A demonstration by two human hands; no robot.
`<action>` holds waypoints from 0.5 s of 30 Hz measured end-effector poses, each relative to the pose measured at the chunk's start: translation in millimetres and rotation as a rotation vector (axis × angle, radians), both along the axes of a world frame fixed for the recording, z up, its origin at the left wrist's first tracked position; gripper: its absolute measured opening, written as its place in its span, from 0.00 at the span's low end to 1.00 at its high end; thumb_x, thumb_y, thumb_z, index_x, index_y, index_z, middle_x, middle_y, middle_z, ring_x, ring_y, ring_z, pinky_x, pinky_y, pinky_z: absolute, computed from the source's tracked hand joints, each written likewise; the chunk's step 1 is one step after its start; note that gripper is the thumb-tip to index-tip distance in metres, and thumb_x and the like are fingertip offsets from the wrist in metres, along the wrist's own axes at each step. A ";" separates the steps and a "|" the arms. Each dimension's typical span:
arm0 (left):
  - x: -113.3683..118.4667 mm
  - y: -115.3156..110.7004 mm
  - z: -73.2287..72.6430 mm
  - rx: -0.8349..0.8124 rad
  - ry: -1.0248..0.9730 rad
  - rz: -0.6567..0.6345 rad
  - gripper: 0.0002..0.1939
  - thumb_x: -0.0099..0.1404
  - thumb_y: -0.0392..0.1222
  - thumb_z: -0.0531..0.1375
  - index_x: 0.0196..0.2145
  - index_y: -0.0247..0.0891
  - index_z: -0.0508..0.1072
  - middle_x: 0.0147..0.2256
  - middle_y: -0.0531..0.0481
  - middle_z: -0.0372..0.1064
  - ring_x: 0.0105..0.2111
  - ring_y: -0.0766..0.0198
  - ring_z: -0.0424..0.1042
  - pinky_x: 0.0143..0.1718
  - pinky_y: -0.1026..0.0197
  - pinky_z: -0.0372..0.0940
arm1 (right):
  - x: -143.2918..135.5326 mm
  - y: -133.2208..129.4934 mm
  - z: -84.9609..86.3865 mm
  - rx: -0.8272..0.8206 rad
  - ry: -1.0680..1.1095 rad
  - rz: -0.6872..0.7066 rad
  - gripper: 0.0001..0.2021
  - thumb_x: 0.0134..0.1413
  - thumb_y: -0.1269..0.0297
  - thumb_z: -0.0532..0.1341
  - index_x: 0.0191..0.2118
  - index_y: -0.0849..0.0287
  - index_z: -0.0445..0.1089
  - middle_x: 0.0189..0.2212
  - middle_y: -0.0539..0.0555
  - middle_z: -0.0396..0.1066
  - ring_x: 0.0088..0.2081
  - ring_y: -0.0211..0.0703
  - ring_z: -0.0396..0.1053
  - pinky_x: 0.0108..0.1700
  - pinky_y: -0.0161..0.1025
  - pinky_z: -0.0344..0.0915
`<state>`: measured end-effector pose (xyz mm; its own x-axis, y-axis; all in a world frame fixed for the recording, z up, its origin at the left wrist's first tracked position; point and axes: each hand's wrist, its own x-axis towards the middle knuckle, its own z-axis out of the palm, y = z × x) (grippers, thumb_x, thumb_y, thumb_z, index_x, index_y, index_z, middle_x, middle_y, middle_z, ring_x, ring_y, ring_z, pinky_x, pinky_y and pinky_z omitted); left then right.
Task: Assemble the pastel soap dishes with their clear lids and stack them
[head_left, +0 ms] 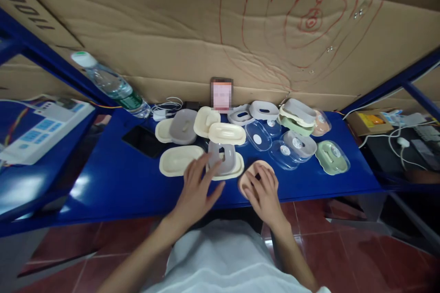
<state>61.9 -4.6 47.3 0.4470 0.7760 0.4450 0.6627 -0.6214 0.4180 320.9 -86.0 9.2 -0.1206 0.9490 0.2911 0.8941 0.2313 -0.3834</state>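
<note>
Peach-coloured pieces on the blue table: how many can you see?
2: the near piece under the right hand, and the far piece at back right, beside the grey-and-green stack. More could be hidden beneath others.

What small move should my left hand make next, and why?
Probably close your left hand around the grey, plastic-looking oval dish on the cream oval tray: that hand is spread over the dish without visibly gripping it, while your right hand is on a peach, slotted oval dish.

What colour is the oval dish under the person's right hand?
Pale peach; the oval dish under the right hand shows best in the head view.
</note>
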 end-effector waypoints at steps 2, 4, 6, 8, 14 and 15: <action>-0.5 -25.2 -11.1 0.002 0.020 -0.058 0.31 0.73 0.40 0.62 0.71 0.49 0.62 0.69 0.35 0.63 0.69 0.41 0.64 0.70 0.35 0.57 | -2.8 18.8 0.2 0.004 0.008 -0.007 0.26 0.73 0.58 0.58 0.73 0.46 0.61 0.75 0.61 0.56 0.75 0.66 0.56 0.72 0.70 0.58; -2.5 -41.8 -22.4 0.018 0.046 -0.080 0.29 0.72 0.38 0.62 0.68 0.49 0.66 0.68 0.35 0.65 0.68 0.41 0.66 0.70 0.34 0.57 | 1.2 34.6 -1.0 0.035 0.006 -0.006 0.24 0.73 0.58 0.58 0.71 0.49 0.64 0.74 0.62 0.57 0.75 0.64 0.55 0.73 0.68 0.57; -7.5 -48.7 -31.2 0.036 0.055 -0.041 0.26 0.72 0.36 0.62 0.66 0.47 0.68 0.67 0.35 0.65 0.68 0.42 0.66 0.69 0.34 0.57 | 7.3 42.4 -3.7 0.088 -0.015 0.017 0.23 0.73 0.59 0.59 0.70 0.51 0.66 0.73 0.62 0.59 0.74 0.62 0.56 0.74 0.67 0.54; -15.2 -48.4 -36.1 0.056 0.049 0.035 0.24 0.73 0.33 0.61 0.64 0.45 0.70 0.67 0.34 0.65 0.68 0.43 0.66 0.69 0.35 0.57 | 13.4 40.6 -8.3 0.175 -0.040 0.019 0.21 0.73 0.60 0.60 0.67 0.51 0.69 0.72 0.62 0.61 0.73 0.61 0.58 0.73 0.66 0.55; -37.5 -44.8 -38.0 0.084 0.027 0.242 0.22 0.71 0.30 0.61 0.60 0.43 0.74 0.67 0.35 0.65 0.67 0.43 0.66 0.67 0.36 0.61 | 30.3 10.3 -29.6 0.486 0.051 -0.185 0.11 0.69 0.68 0.64 0.53 0.53 0.78 0.61 0.63 0.71 0.63 0.58 0.70 0.63 0.58 0.68; -38.5 -46.0 -39.4 0.078 0.030 0.253 0.21 0.72 0.31 0.60 0.60 0.43 0.74 0.66 0.36 0.65 0.67 0.44 0.67 0.67 0.36 0.61 | 31.3 6.8 -32.3 0.509 0.088 -0.220 0.10 0.69 0.68 0.64 0.53 0.55 0.78 0.57 0.63 0.73 0.60 0.58 0.72 0.60 0.57 0.69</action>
<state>23.4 -50.6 7.9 0.2570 0.8288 0.4970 0.8126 -0.4637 0.3532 352.2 -79.2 -23.1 0.1098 0.6860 0.7192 0.9118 0.2185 -0.3476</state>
